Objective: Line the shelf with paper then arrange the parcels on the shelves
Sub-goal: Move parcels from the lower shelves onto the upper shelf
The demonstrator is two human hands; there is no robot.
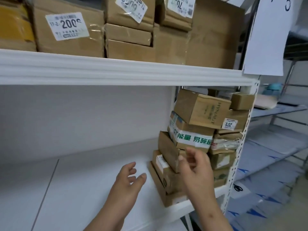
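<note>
Cardboard, brown and matte, makes up nearly everything we see stored here. On the lower shelf [83, 189] a smooth white sheet of paper [103, 164] covers the board, with a thin dark seam running near to far at the left. At the right end of that shelf, against the perforated white upright [240, 147], we see a stack of parcels [191, 147]: small rectangular boxes piled unevenly, several tilted. A flat box lies at the bottom, with a white-labelled one on it. Higher up, a box wrapped in white tape printed with green characters [191, 137] sits under a plain kraft box with faint lettering [200, 109], which leans to the left. Further right in the stack, crumpled clear tape glints on one parcel, and a small white tag with black digits shows on another.

Our right hand [196, 165] is raised just in front of the stack, its grip loosely curled with thumb and fingers apart, holding nothing we can make out; whether the fingertips touch a box we cannot tell. Our left hand [128, 179] hovers over the paper, left of the stack, fingers relaxed and spread, holding nothing.

Above, a thick white ribbed shelf edge [116, 70] carries larger cartons [70, 30] with glossy tape and white printed labels, one reading 200. A yellow padded package [15, 22] sits at the far left. A white sheet [268, 39] hangs at the upper right.
</note>
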